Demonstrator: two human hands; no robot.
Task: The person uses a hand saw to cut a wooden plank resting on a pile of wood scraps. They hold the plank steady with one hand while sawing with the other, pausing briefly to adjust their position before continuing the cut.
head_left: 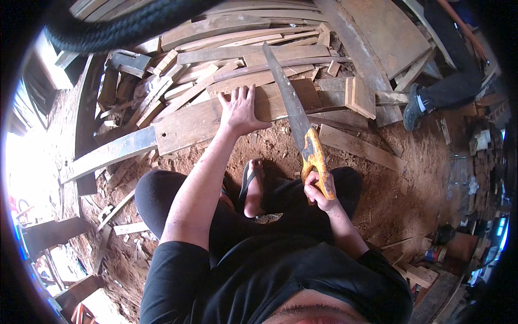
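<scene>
My left hand (241, 112) presses down on a wide brown board (189, 125), its fingers spread apart. In my right hand (319, 193) is the worn yellow handle of a handsaw (292, 102), the fingers wrapped round its grip. The long grey blade points away from me and lies across the board, to the right of my left hand; whether its teeth touch the wood I cannot tell. A dark round hole shows near the board's left end. Beneath that end runs a long narrow timber (110, 155).
Loose planks (232, 40) are heaped beyond the board. A small light wood block (360, 97) sits to its right. Another person's shoe (413, 108) and dark trouser leg show at the far right. Sawdust (372, 200) covers the ground; a dark braided hose-like thing (124, 27) crosses the upper left.
</scene>
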